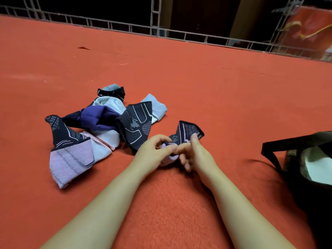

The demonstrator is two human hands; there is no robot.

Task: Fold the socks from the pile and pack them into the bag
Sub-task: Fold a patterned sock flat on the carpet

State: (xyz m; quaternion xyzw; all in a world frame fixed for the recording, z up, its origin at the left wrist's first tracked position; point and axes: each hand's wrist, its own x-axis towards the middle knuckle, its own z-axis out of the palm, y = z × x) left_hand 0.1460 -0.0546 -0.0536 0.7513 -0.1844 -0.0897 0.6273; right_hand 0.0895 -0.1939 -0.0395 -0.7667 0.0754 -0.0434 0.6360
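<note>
gripping sock, both hands

Red carpet — beyond it a metal railing, perhaps a red banner.

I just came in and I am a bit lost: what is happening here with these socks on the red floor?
A person is folding socks. Both hands work on one dark patterned sock with a pink end: the left hand and the right hand pinch it just above the red carpet. The pile of socks lies loose to the left, not yet folded. A dark bag stands open at the right edge; something pale shows inside, but I cannot tell what it is.
</note>
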